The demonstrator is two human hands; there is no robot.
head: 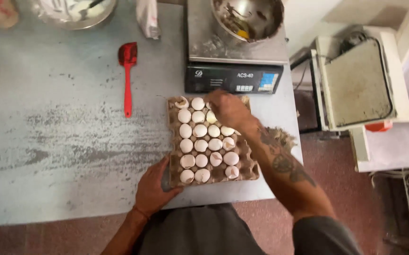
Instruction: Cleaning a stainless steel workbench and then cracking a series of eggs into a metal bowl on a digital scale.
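Egg tray, cardboard, at frame centre, holding eggs and broken shells | left hand flat, fingers spread on tray's lower left corner | right hand fingers curled over top-row eggs; grip unclear | scale with metal bowl just above tray | red spatula upper left.

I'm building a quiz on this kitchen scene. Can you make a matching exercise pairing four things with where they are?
Things:
1. spatula
2. steel bowl
3. left hand
4. right hand

Places:
A. on the scale
B. at the egg tray's near left corner
C. on the table, left of the tray
D. over the tray's far end

Pairs: 1-C, 2-A, 3-B, 4-D
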